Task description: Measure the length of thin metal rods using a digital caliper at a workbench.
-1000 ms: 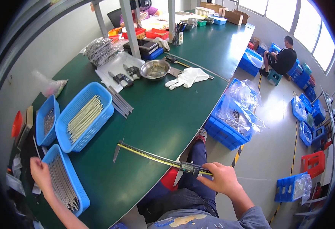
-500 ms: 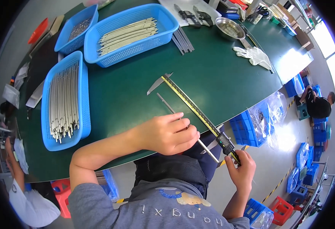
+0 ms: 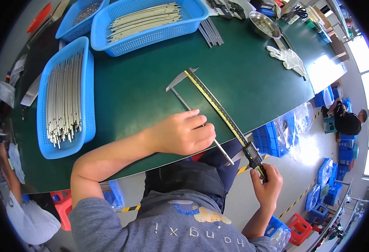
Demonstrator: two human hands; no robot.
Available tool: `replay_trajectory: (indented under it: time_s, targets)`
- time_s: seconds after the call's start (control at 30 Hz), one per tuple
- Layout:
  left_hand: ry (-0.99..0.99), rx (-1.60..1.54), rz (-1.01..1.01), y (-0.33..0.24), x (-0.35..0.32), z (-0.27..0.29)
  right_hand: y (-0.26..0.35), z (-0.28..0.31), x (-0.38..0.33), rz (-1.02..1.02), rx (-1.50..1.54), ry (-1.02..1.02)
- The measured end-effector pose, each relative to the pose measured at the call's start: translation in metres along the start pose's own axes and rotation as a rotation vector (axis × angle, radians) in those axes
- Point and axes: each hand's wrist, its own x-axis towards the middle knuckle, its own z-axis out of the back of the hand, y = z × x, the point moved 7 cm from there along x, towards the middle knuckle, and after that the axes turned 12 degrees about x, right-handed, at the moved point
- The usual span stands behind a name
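My left hand (image 3: 185, 132) is closed around a thin silvery metal rod (image 3: 179, 98), which slants across it from upper left to lower right. My right hand (image 3: 267, 185) grips the lower end of a long digital caliper (image 3: 218, 108), near its display and sliding part. The caliper runs alongside the rod. At the far end, the rod's tip meets the fixed jaw; its near end lies at the sliding jaw (image 3: 238, 157), beyond the table edge. Fingers hide the rod's middle.
On the green table (image 3: 138, 88) stand a blue basket of metal rods (image 3: 91, 84), a larger blue basket of paler rods (image 3: 151, 37) and a basket of small parts (image 3: 62, 31). Grey rods (image 3: 211, 32), a metal bowl (image 3: 256, 17) and a white glove (image 3: 291, 59) lie farther back.
The rod has come between the caliper's jaws, its far tip now at the fixed jaw and its near end at the sliding one. The whole view has shifted slightly.
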Motion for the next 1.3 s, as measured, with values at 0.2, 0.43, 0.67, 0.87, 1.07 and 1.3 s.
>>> replay_trajectory:
  time_s: [0.2,0.43,0.67,0.87,1.07,1.3]
  targets:
    - [0.055,-0.035,-0.010,-0.002,-0.001,-0.004,-0.001,0.001,-0.003,0.003,0.008,-0.017]
    - [0.176,-0.175,0.054,0.005,-0.002,-0.008,-0.002,0.001,-0.005,0.012,0.008,-0.008]
    - [0.169,-0.156,0.097,0.016,0.003,-0.003,0.003,-0.002,-0.003,0.025,-0.044,-0.065]
    - [0.205,-0.149,0.106,0.021,0.002,-0.004,0.008,-0.004,-0.005,0.081,-0.036,-0.093]
    - [0.253,-0.238,0.193,0.019,0.001,-0.005,0.003,-0.003,-0.009,0.073,0.006,-0.041]
    - [0.212,-0.228,0.197,0.018,-0.003,-0.008,-0.003,-0.005,-0.010,0.101,0.007,-0.023]
